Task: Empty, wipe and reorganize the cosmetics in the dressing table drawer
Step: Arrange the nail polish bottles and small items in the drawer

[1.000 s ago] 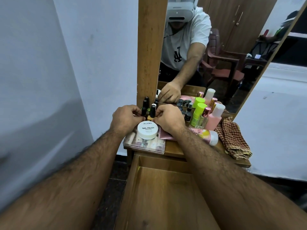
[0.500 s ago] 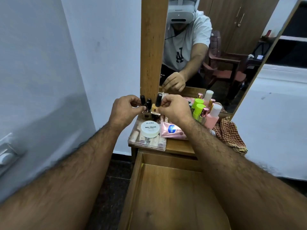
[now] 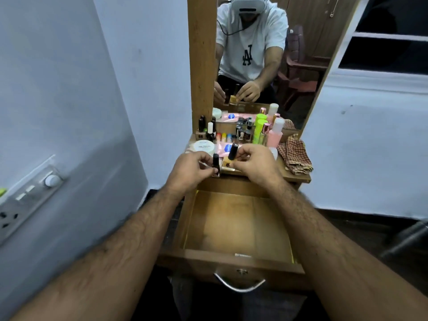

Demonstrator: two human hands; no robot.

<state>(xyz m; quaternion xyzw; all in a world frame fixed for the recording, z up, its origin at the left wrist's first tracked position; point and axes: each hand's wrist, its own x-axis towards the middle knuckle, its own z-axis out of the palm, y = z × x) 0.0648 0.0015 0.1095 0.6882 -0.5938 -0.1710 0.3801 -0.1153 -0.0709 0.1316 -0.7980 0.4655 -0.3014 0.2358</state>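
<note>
Pinching small bottles [image 3: 215,165] in left hand [image 3: 192,170] and right hand [image 3: 253,163] above drawer [image 3: 238,228]; could slip, drop, crack.

Brown wooden drawer [image 3: 238,228]; red-and-cream checked cloth [image 3: 295,154] at right; neon-green bottle [image 3: 259,132] beside pink bottle [image 3: 274,135]; white jar [image 3: 203,146] far left; black-capped polish [image 3: 215,166].

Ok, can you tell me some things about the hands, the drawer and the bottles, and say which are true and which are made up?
1. Each hand holds a small black-capped bottle. True: left hand, right hand.
2. The drawer is shut. False: it is pulled open.
3. The checked cloth lies in the drawer. False: it lies on the tabletop, at the right.
4. A pink bottle stands by the mirror. True.
</note>
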